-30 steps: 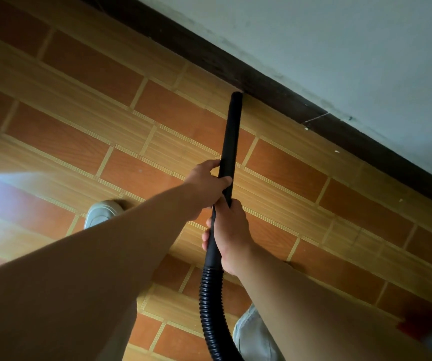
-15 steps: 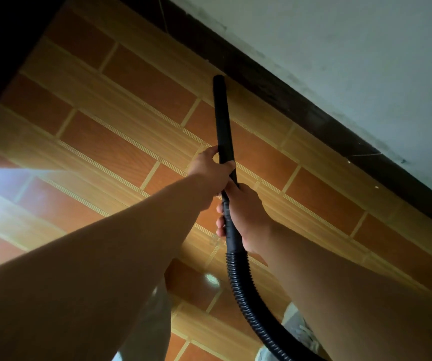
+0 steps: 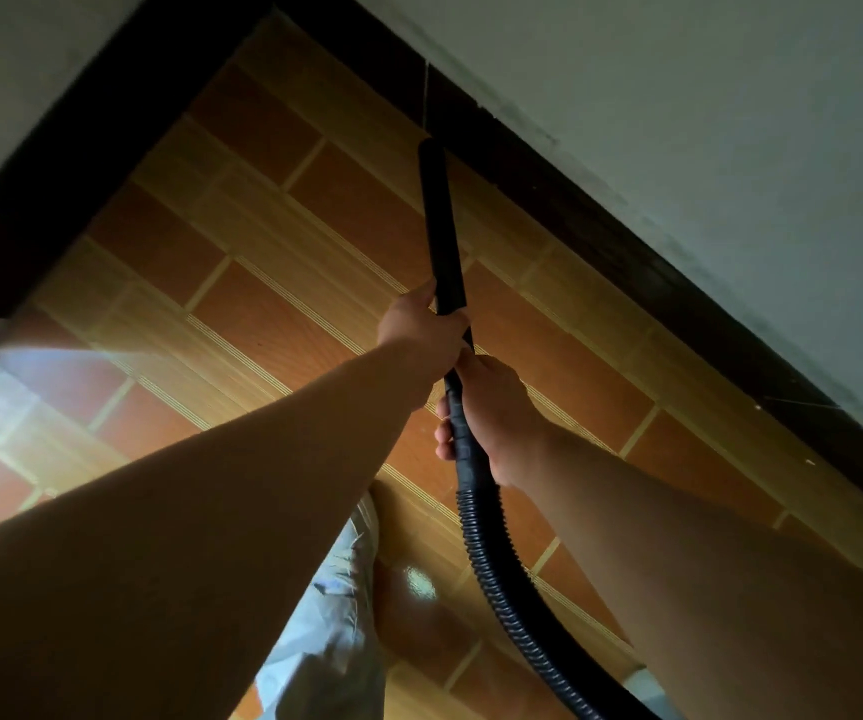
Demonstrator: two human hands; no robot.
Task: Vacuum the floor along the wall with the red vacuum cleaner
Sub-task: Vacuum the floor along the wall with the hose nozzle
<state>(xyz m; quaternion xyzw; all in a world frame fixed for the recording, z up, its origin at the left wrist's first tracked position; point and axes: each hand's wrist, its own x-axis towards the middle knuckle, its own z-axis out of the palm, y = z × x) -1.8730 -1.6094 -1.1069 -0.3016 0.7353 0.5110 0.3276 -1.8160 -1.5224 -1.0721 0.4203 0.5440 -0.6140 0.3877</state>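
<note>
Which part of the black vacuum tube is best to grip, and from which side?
Grip the smooth rigid tube at its rear end, just ahead of the ribbed hose, coming from above and behind. The tube is straight and stiff, so it likely steers the tip along the dark baseboard; the hose would bend. Both the left hand and right hand hold there.

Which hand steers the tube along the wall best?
Left, probably. The left hand holds the black plastic vacuum tube nearer its tip at the dark skirting board; the right hand holds lower, by the ribbed black hose.
</note>
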